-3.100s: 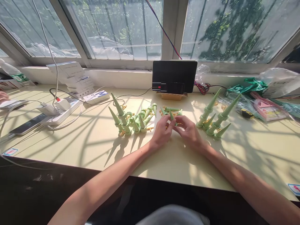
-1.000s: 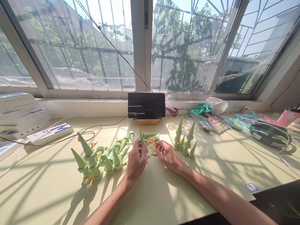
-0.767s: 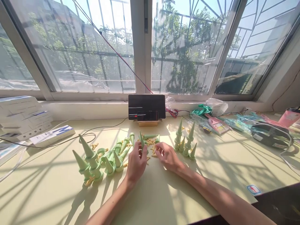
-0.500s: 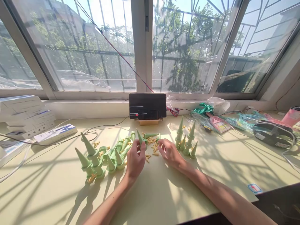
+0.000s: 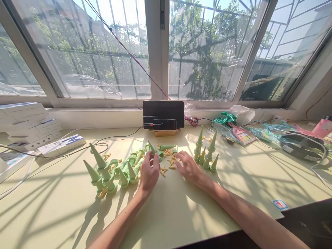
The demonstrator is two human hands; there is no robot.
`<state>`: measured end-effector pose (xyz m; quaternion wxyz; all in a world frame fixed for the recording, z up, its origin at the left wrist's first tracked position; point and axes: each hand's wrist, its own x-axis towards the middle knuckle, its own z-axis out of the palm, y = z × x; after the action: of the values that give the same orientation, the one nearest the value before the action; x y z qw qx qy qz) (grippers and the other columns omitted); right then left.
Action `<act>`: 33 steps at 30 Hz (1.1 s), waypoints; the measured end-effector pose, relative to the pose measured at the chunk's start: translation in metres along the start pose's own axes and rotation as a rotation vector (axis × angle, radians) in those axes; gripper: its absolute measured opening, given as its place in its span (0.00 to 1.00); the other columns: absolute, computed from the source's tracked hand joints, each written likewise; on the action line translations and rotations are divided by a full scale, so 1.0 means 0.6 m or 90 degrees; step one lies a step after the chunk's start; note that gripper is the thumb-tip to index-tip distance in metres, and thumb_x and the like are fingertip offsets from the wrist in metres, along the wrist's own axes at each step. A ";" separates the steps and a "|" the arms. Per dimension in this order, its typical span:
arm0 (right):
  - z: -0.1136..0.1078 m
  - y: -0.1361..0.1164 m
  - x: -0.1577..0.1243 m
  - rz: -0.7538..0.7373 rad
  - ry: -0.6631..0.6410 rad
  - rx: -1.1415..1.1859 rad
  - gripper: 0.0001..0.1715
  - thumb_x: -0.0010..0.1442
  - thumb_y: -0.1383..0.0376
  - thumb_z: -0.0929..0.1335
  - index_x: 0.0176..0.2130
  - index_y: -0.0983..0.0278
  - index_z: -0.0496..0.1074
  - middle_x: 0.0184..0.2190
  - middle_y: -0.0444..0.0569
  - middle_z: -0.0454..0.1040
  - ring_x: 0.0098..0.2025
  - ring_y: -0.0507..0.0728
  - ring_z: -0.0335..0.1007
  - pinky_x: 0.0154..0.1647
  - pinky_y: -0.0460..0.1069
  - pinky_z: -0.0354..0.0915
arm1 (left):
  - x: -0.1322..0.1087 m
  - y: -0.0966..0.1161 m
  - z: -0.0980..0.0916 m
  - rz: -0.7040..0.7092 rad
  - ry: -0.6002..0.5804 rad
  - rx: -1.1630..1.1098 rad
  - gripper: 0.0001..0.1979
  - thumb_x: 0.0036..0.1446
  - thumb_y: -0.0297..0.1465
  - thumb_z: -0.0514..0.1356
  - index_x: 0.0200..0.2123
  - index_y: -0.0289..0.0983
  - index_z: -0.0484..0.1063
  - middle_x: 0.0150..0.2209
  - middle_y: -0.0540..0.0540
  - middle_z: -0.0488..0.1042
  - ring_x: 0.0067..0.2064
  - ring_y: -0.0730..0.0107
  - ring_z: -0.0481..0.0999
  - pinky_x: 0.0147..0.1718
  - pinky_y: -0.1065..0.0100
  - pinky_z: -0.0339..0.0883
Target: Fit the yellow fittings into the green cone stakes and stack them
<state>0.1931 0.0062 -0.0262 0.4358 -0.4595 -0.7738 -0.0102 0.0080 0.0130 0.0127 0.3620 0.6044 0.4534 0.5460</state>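
My left hand (image 5: 149, 171) is closed round a pale green plastic cone (image 5: 151, 148) whose tip points up and to the left. My right hand (image 5: 188, 166) rests on the table with its fingertips in a scatter of small yellow pieces (image 5: 169, 161); whether it has pinched one I cannot make out. A heap of green cones (image 5: 114, 169), some stacked upright, lies left of my left hand. A cluster of upright stacked cones (image 5: 206, 150) stands just right of my right hand.
A dark tablet with a phone on a stand (image 5: 163, 116) sits at the window sill. White boxes (image 5: 28, 124) and cables (image 5: 85, 148) are at the left. Plastic bags (image 5: 241, 133), a dark headset (image 5: 301, 148) and a pink cup (image 5: 323, 127) lie at the right.
The view has risen from the table to the window. My left hand keeps the cone and has shifted slightly toward the window; my right hand has moved away from it onto the yellow pieces.
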 end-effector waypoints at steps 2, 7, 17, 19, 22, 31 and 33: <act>-0.001 0.000 -0.001 -0.035 -0.028 -0.008 0.16 0.66 0.71 0.62 0.51 0.58 0.70 0.46 0.54 0.70 0.47 0.60 0.67 0.49 0.57 0.69 | 0.000 -0.001 0.002 -0.011 -0.004 -0.028 0.14 0.63 0.43 0.54 0.41 0.39 0.66 0.31 0.51 0.70 0.20 0.78 0.65 0.16 0.73 0.58; -0.003 -0.006 0.003 -0.025 -0.110 -0.032 0.17 0.68 0.72 0.58 0.41 0.59 0.74 0.42 0.51 0.72 0.43 0.58 0.64 0.41 0.51 0.67 | 0.000 -0.003 0.003 -0.050 -0.026 -0.089 0.14 0.62 0.43 0.54 0.41 0.38 0.67 0.31 0.52 0.67 0.19 0.79 0.64 0.13 0.73 0.56; 0.002 -0.006 0.003 0.012 -0.124 -0.047 0.17 0.68 0.72 0.59 0.29 0.61 0.67 0.33 0.48 0.69 0.38 0.57 0.61 0.39 0.50 0.63 | -0.002 -0.001 0.008 -0.068 -0.055 -0.113 0.14 0.61 0.43 0.54 0.39 0.38 0.65 0.30 0.51 0.69 0.17 0.79 0.64 0.12 0.74 0.56; 0.002 -0.005 0.003 0.016 -0.128 -0.045 0.15 0.67 0.72 0.60 0.30 0.62 0.66 0.33 0.48 0.68 0.38 0.57 0.61 0.39 0.51 0.63 | -0.004 0.001 0.009 -0.069 -0.060 -0.115 0.14 0.62 0.44 0.54 0.38 0.38 0.64 0.30 0.50 0.70 0.17 0.79 0.64 0.12 0.74 0.56; 0.003 -0.003 0.001 0.022 -0.117 -0.036 0.11 0.66 0.72 0.62 0.31 0.62 0.67 0.34 0.49 0.68 0.39 0.58 0.61 0.39 0.51 0.63 | -0.005 0.003 0.010 -0.070 -0.065 -0.113 0.15 0.61 0.45 0.54 0.36 0.38 0.62 0.29 0.51 0.71 0.16 0.79 0.64 0.12 0.74 0.57; 0.005 -0.007 0.004 0.047 -0.053 -0.002 0.09 0.66 0.70 0.62 0.35 0.60 0.68 0.34 0.50 0.71 0.40 0.60 0.65 0.40 0.54 0.66 | -0.007 0.001 0.011 -0.073 -0.076 -0.088 0.17 0.58 0.46 0.59 0.36 0.39 0.60 0.31 0.51 0.73 0.14 0.79 0.65 0.10 0.74 0.55; 0.006 -0.010 0.006 0.071 -0.016 0.044 0.08 0.68 0.68 0.61 0.37 0.61 0.68 0.34 0.50 0.72 0.38 0.59 0.67 0.39 0.53 0.66 | -0.008 0.001 0.010 -0.072 -0.074 -0.082 0.18 0.57 0.46 0.60 0.37 0.39 0.60 0.32 0.50 0.74 0.15 0.79 0.66 0.11 0.74 0.57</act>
<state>0.1856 0.0066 -0.0232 0.4416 -0.4871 -0.7521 0.0463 0.0140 0.0089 0.0106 0.4561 0.5836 0.4289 0.5170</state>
